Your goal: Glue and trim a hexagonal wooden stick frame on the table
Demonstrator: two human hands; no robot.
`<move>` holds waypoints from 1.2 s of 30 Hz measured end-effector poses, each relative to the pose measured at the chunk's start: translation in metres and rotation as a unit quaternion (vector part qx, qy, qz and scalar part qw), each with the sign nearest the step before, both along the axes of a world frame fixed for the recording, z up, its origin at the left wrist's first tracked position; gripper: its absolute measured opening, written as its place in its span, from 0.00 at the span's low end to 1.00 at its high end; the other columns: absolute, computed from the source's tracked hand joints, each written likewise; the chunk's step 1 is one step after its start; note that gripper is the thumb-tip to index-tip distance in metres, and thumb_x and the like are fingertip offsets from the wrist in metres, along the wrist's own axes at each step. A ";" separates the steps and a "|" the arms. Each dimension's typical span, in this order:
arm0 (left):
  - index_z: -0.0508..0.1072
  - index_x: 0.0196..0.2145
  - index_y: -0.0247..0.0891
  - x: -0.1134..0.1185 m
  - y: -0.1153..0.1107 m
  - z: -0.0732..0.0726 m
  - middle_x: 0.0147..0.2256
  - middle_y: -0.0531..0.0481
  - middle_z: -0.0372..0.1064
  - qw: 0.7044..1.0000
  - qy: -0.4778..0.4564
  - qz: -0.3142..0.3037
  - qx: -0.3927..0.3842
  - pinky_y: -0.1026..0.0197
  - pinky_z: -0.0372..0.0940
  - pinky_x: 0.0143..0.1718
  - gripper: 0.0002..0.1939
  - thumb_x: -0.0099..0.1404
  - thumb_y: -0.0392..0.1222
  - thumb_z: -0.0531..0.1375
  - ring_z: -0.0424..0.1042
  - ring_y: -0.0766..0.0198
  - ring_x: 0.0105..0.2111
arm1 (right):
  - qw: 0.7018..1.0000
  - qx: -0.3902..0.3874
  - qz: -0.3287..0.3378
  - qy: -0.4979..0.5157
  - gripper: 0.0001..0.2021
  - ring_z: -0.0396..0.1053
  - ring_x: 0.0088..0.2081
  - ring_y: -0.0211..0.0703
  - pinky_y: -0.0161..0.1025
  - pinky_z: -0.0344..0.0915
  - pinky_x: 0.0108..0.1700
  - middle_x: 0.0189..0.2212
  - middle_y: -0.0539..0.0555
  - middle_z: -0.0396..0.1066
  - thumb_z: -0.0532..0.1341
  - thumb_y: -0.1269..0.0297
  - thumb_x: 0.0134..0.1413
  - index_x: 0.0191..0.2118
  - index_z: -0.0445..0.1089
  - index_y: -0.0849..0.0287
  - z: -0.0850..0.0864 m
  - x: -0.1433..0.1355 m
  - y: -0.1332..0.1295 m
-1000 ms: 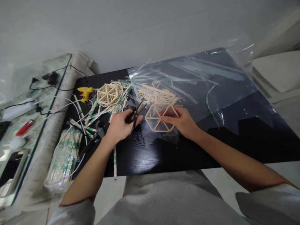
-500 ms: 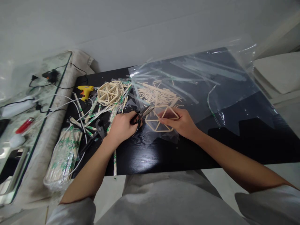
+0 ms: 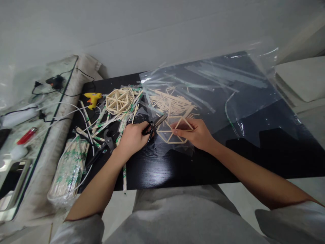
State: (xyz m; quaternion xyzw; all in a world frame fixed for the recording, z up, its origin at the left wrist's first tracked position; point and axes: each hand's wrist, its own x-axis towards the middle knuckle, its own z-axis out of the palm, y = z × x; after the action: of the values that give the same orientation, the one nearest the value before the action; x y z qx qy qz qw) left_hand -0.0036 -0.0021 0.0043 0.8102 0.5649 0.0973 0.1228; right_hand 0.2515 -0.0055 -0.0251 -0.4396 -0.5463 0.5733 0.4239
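Note:
My left hand (image 3: 133, 136) is closed round the black handles of a pair of scissors (image 3: 158, 121), whose blades point up and right, close together. Their tips lie by the upper left of a wooden stick frame (image 3: 166, 137) made of joined triangles. I cannot tell whether blade and frame touch. My right hand (image 3: 196, 133) pinches that frame at its right side, thumb on top. Behind both hands a pile of short wooden sticks (image 3: 175, 103) lies on a clear plastic sheet (image 3: 215, 115).
On the left stand finished-looking stick lattices (image 3: 118, 101), a yellow glue gun (image 3: 92, 99), black-handled cutters (image 3: 109, 139) and a pack of wrapped chopsticks (image 3: 69, 166). A white cable (image 3: 87, 127) loops among loose wrapped sticks. The black table (image 3: 157, 173) ends near my lap.
The scissor blades have come closer together, and their tips have moved slightly right. My right hand and the frame have barely moved.

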 end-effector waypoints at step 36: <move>0.78 0.28 0.35 0.007 0.003 -0.001 0.21 0.53 0.70 0.868 -0.423 0.100 -0.239 0.68 0.57 0.18 0.18 0.63 0.54 0.68 0.65 0.71 0.18 | 0.993 -0.064 0.096 0.009 0.11 0.77 0.31 0.42 0.39 0.72 0.36 0.30 0.51 0.80 0.75 0.60 0.47 0.37 0.82 0.57 0.001 0.000 0.003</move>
State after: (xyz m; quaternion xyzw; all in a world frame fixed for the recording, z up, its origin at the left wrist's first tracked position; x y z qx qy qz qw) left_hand 0.0038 0.0007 0.0037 0.5766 0.5423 0.3045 0.5298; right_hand 0.2514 -0.0023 -0.0237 -0.4066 -0.5442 0.6489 0.3427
